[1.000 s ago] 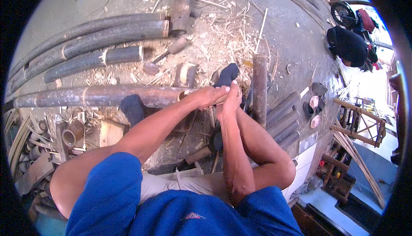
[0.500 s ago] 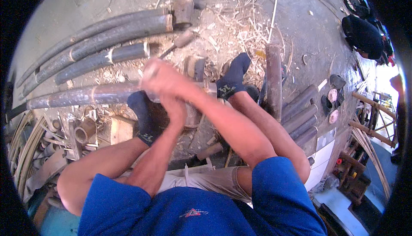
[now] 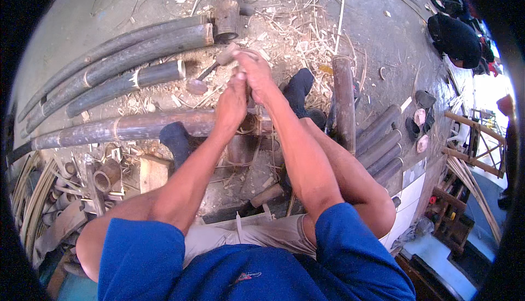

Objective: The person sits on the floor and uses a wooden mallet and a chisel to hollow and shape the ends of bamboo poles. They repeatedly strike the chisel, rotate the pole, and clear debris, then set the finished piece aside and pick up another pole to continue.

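My left hand (image 3: pixel 234 97) is closed, its thumb on top; whatever it may hold is hidden. My right hand (image 3: pixel 256 76) touches it, fingers stretched toward the upper left. Beside them lies a tool with a wooden handle (image 3: pixel 225 56), thin dark shaft and rounded flat head (image 3: pixel 197 86); the right fingertips overlap the handle's end in the picture, and I cannot tell if they touch it. Below my hands, a long bamboo pole (image 3: pixel 136 126) crosses between my feet, which wear dark socks. A short bamboo tube (image 3: pixel 240 150) stands against its near side.
Several dark bamboo lengths (image 3: pixel 147 47) lie at the far left. Another bamboo piece (image 3: pixel 344 104) is right of my feet, with shorter ones (image 3: pixel 383 139) beyond. Shavings (image 3: pixel 298 44) cover the floor ahead. A wooden block (image 3: pixel 154 173) and bamboo strips (image 3: pixel 35 194) sit at left.
My hands have moved right and slightly away from me, from over my left foot. My forearms, crossed over before, now run nearly side by side. The wooden-handled tool stays on the floor.
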`<control>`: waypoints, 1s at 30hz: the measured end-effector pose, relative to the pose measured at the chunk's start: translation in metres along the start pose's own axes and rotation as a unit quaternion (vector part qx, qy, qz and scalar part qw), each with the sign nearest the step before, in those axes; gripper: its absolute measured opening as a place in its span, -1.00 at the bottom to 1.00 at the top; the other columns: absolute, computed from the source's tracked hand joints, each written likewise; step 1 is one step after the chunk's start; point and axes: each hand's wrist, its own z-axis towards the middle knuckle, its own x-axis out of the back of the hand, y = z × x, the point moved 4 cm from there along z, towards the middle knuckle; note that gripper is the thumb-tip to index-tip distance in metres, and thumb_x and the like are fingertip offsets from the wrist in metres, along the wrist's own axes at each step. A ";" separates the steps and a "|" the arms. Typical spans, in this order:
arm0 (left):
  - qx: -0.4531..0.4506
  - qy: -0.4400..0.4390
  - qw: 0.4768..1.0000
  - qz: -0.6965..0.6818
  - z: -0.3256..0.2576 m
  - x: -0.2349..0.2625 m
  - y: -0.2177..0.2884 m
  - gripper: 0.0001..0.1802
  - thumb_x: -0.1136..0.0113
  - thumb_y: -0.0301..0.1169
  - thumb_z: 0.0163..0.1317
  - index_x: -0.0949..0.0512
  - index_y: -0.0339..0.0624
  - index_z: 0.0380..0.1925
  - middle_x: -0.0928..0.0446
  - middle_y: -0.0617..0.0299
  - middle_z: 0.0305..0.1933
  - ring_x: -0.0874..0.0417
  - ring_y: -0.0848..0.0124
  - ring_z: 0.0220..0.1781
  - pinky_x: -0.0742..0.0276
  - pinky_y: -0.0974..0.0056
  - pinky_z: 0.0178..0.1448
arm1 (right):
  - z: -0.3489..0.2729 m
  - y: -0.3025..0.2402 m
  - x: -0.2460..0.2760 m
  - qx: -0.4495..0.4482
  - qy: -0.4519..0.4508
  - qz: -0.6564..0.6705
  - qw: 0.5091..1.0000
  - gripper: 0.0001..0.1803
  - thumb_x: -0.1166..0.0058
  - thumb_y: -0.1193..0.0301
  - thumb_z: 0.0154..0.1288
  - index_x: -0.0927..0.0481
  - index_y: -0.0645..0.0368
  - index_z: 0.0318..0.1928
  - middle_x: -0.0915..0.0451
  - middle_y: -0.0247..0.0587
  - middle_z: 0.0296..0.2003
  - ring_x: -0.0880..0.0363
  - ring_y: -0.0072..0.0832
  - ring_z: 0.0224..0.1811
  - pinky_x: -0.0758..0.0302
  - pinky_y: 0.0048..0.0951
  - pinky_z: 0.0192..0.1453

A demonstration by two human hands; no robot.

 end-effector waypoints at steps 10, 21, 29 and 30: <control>0.095 0.275 0.864 -0.411 -0.081 -0.016 -0.079 -0.41 0.41 -0.01 0.69 -0.39 -0.29 0.27 -0.47 0.06 0.23 -0.48 0.30 0.22 -0.39 0.16 0.37 | -0.061 0.027 -0.122 0.038 -0.366 -0.437 0.821 -0.37 -0.39 -0.06 0.09 -0.68 0.08 0.06 -0.73 -0.08 -0.22 -0.69 -0.29 -0.14 -0.60 -0.26 0.04; -0.189 -0.055 0.979 0.045 -0.076 0.055 0.086 -0.18 -0.29 0.36 0.13 -0.61 -0.19 0.02 -0.71 -0.04 -0.22 -0.75 0.05 -0.15 -0.57 0.00 -0.06 | -0.175 -0.112 0.042 0.261 0.081 -0.159 0.949 -0.43 -0.16 0.20 0.48 -0.42 0.27 0.34 -0.58 -0.15 -0.01 -0.57 -0.43 -0.14 -0.56 -0.36 0.00; -0.137 0.015 0.983 0.125 -0.090 0.112 0.024 -0.19 -0.45 0.18 0.04 -0.60 -0.24 0.10 -0.71 -0.15 -0.07 -0.75 -0.01 -0.04 -0.59 0.03 0.08 | -0.266 0.043 0.063 0.028 0.006 -0.581 0.814 -0.44 -0.16 -0.06 0.36 -0.64 0.17 0.08 -0.70 0.27 -0.24 -0.72 0.14 -0.11 -0.61 0.02 0.00; -0.140 0.017 0.985 0.100 -0.093 0.114 0.019 -0.22 -0.46 0.14 0.05 -0.60 -0.25 0.10 -0.71 -0.15 -0.06 -0.75 0.01 -0.03 -0.59 0.04 0.09 | -0.264 0.057 0.051 0.024 -0.042 -0.626 0.778 -0.41 -0.16 -0.04 0.36 -0.59 0.16 0.16 -0.69 0.29 -0.17 -0.70 0.17 -0.05 -0.60 0.06 0.05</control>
